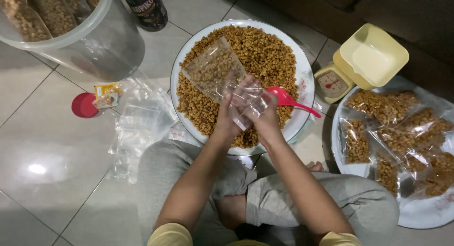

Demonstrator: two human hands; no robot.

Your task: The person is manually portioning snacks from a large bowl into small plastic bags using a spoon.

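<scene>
We see the tiled floor [42, 146] bearing a snack tray [302, 66] under our hands [246, 109], empty bags [142, 123] left, a scale [359, 66] right.

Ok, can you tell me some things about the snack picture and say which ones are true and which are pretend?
1. Both hands, left hand and right hand, hold a clear bag. True.
2. The spoon is blue. False: it is pink.
3. The yellow scale stands right of the big plate. True.
4. The filled bags lie in the tub. False: they lie on another plate.
</scene>
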